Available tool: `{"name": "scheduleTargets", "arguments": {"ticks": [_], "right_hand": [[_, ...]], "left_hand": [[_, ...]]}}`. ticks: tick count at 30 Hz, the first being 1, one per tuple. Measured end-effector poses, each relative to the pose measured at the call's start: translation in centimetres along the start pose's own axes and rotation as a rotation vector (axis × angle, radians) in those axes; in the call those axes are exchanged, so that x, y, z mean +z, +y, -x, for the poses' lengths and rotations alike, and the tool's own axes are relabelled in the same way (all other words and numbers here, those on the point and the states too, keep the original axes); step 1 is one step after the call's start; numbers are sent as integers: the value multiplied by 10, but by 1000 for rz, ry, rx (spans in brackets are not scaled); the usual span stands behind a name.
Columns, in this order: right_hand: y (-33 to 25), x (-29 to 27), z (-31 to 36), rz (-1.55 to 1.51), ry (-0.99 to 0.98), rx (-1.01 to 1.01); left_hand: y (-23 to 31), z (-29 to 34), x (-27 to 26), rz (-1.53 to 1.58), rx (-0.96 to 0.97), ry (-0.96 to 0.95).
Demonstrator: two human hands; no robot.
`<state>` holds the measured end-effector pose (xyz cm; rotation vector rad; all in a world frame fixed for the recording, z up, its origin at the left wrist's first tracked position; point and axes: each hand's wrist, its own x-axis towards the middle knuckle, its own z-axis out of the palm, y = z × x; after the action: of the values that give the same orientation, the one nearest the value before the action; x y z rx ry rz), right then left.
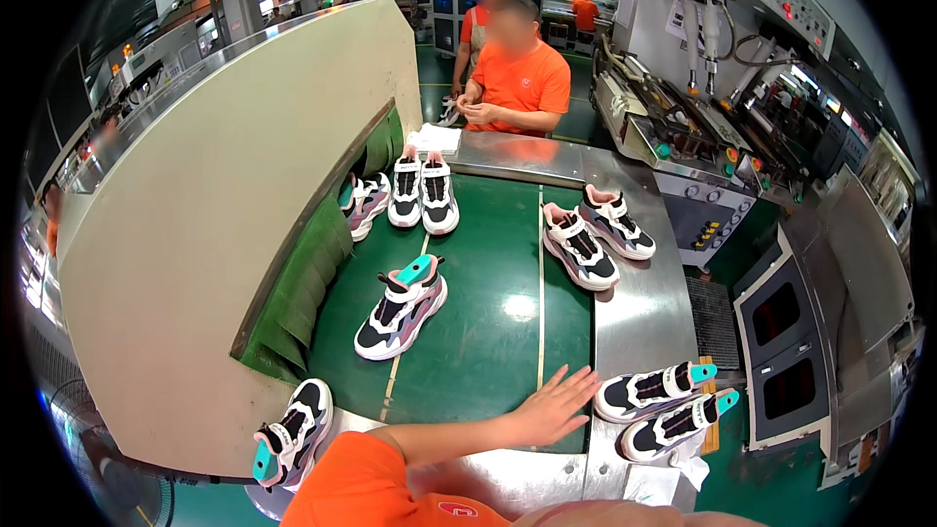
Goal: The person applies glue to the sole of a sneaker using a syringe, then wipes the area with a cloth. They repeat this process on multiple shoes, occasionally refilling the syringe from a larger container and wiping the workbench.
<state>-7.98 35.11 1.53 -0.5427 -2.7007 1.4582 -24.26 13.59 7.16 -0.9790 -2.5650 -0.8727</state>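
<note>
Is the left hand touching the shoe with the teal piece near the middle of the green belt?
Apart. The head view shows bare green belt between the left hand and the shoe, which lies to the hand's left.

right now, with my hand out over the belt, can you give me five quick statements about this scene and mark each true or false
1. The left hand is open and grips no shoe. True.
2. The pair of shoes just right of that hand stands on the belt. False: that pair stands on the metal edge.
3. The nearest shoe on the green belt has a teal insert in it. True.
4. Green flaps hang along the right side of the belt. False: the flaps hang on its left.
5. The nearer person across the belt wears a blue shirt. False: the shirt is orange.
</note>
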Motion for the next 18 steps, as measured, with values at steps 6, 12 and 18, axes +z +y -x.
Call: {"name": "scheduleTargets", "arguments": {"ticks": [6, 12, 18], "right_hand": [[7, -7, 18, -13, 0, 37], [31, -14, 20, 196, 138, -253], [57, -2, 25, -201, 12, 112]], "left_hand": [[-18, 36, 12, 19, -83, -252], [-106, 34, -7, -96, -198, -163], [-188, -35, -29, -13, -442, 67]]}}
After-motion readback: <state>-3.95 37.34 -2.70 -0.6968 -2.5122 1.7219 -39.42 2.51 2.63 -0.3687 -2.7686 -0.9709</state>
